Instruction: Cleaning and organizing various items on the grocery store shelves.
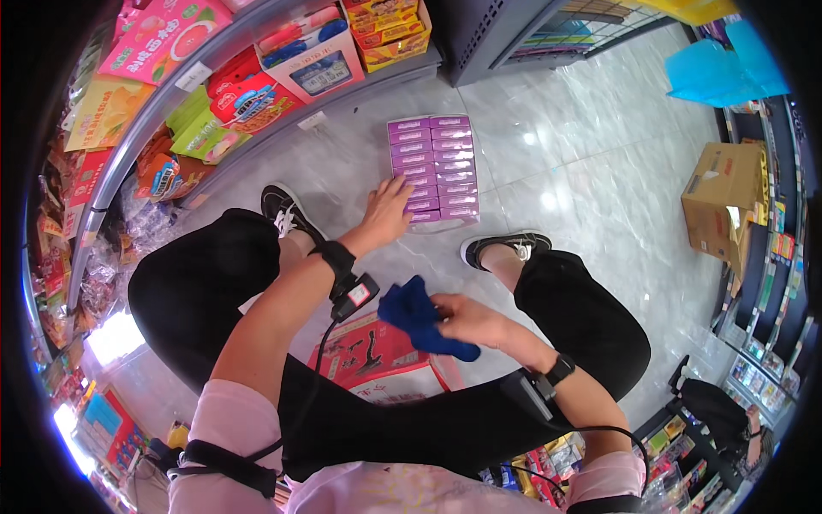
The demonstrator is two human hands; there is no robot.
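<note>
A pack of several small purple boxes lies on the floor before me in two columns, with clear wrap showing at its near edge. My left hand rests with spread fingers on the pack's near left side. In my right hand a crumpled dark blue cloth is pinched between thumb and fingers. The cloth hangs over a red and white printed carton between my legs. Part of that carton is hidden by the cloth and my thighs.
Shelving with snack bags and display boxes runs along the left. A grey metal rack stands ahead. To the right are a cardboard box and blue plastic bags. Another person is at the lower right.
</note>
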